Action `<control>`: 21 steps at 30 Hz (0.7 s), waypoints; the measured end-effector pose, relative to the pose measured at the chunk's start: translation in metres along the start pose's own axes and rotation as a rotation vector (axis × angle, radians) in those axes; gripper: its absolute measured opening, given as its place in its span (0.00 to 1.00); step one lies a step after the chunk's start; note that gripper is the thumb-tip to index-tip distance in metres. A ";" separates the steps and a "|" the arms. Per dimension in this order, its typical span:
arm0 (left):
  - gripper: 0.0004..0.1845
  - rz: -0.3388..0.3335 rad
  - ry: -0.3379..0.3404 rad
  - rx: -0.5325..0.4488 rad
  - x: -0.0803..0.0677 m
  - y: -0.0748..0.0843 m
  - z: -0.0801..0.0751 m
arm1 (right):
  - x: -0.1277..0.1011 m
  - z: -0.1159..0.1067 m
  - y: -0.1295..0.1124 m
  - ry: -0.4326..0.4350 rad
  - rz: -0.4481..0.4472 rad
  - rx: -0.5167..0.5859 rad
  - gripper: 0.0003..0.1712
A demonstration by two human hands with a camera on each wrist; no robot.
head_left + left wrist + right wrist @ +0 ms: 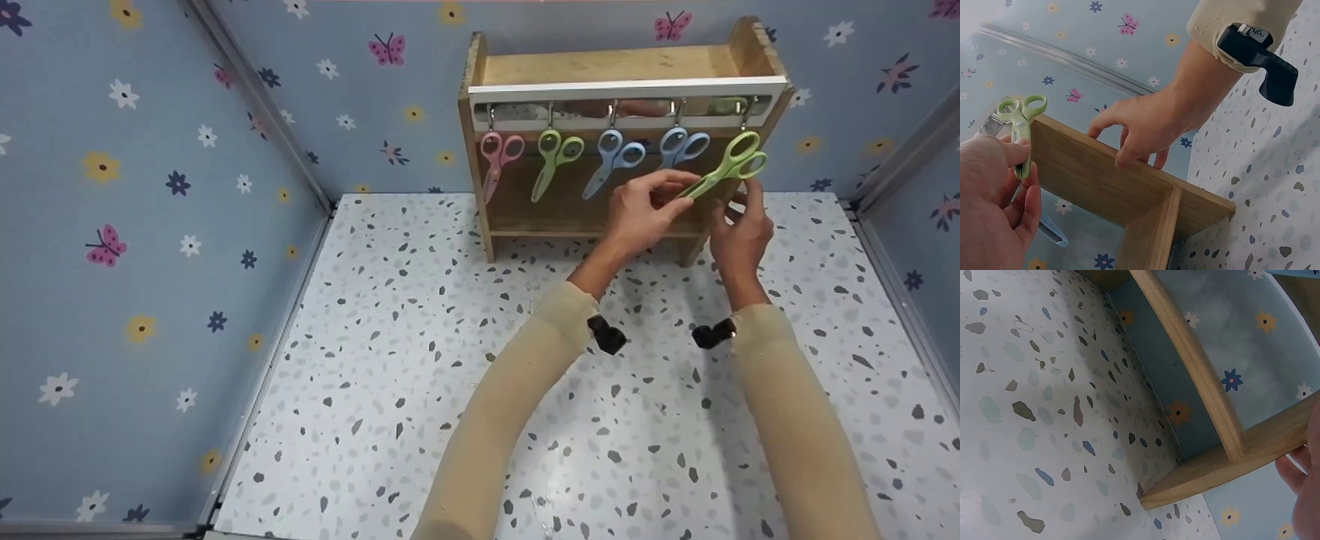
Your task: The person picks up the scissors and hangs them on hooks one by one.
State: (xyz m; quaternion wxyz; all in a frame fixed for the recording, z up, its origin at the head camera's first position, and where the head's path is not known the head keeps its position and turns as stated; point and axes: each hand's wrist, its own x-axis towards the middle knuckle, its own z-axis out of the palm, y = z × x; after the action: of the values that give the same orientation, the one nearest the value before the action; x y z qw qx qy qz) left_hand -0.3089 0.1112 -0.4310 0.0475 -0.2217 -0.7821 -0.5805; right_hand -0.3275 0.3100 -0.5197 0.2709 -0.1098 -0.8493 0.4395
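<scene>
Five scissors hang on the rack (pixel 480 150), and the far-right green pair (pixel 731 169) sits only partly on its hook (pixel 748 112). The left hand (pixel 645 210) pinches its blades, tilting it. The right hand (pixel 739 232) curls loosely round the rack's right side panel. A slipped pinch could drop the green pair; a hard tug might rock the rack or jostle the blue pair (pixel 681 146) beside it.

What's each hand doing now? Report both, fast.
Left hand: pinches the light green scissors by the blades.
Right hand: fingers curled on the wooden rack's side panel, holding it.
</scene>
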 end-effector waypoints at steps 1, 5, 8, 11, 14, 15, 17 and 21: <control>0.14 0.002 0.004 0.003 0.000 0.000 0.000 | 0.000 0.000 0.000 0.002 -0.005 0.004 0.31; 0.15 0.003 0.011 0.015 0.001 -0.001 0.000 | 0.000 0.001 0.001 0.012 -0.024 0.008 0.32; 0.15 -0.010 0.013 0.019 0.002 -0.002 0.001 | -0.001 0.001 0.001 0.017 -0.031 0.008 0.32; 0.15 -0.020 0.013 0.012 0.002 -0.002 0.001 | -0.002 0.001 0.001 0.019 -0.030 0.008 0.33; 0.15 -0.024 0.016 0.011 0.001 -0.003 0.002 | -0.002 0.000 0.001 0.019 -0.030 0.007 0.32; 0.15 -0.023 0.017 0.012 0.001 -0.003 0.002 | -0.002 0.000 0.001 0.018 -0.030 0.009 0.32; 0.15 -0.024 0.020 0.010 0.001 -0.003 0.002 | -0.002 0.000 0.001 0.014 -0.028 0.013 0.32; 0.15 -0.029 0.021 -0.002 0.001 -0.005 0.003 | -0.001 0.000 0.000 0.003 -0.013 0.018 0.33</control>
State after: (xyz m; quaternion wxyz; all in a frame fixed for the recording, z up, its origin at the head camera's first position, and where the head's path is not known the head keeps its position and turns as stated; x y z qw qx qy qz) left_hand -0.3116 0.1131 -0.4359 0.0472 -0.2044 -0.7840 -0.5842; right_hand -0.3261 0.3098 -0.5203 0.2759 -0.1027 -0.8455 0.4454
